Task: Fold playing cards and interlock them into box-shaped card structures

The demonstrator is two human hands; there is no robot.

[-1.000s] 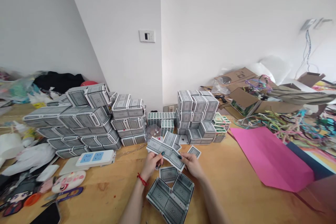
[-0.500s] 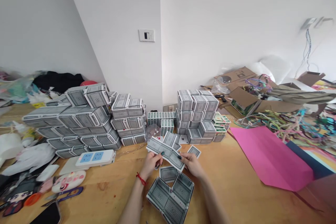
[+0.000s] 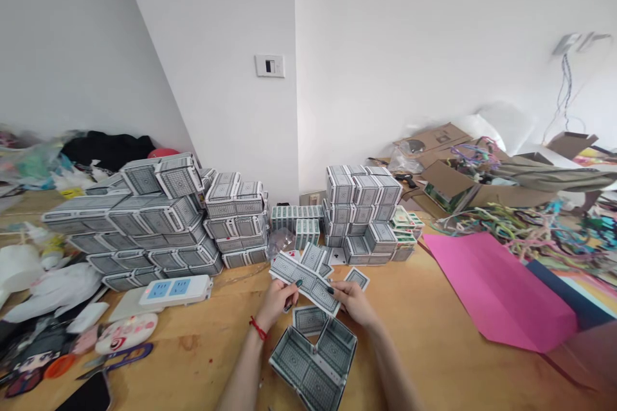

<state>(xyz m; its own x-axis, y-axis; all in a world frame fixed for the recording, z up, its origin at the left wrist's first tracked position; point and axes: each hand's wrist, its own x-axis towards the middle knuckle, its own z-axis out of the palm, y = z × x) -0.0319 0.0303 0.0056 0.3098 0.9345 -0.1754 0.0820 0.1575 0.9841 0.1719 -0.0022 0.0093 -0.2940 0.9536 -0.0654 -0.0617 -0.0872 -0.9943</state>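
In the head view, my landmark is the open card box [image 3: 315, 380], standing on the surface [image 3: 434, 347] nearest to me. The card strip [image 3: 312, 284] is beyond this box, held between my two hands. It looks like playing cards joined end to end. My left grip [image 3: 278, 300] is closed on its near edge, beyond the box to the left, with the thumb on top. My right grip [image 3: 354, 302] pinches its right end, beyond the box to the right. The fingers below are partly hidden. Another card [image 3: 313, 255] shows behind the strip, farther from the box; I cannot tell if it is attached. A flat card [image 3: 308, 319] lies just beyond the box, and a loose card [image 3: 357, 277] farther off to its right.

I judge the strip very light, springy but easy to crease, smooth and a little slippery. The seam is probably its weak place, so better to hold both ends by the edges, softly.
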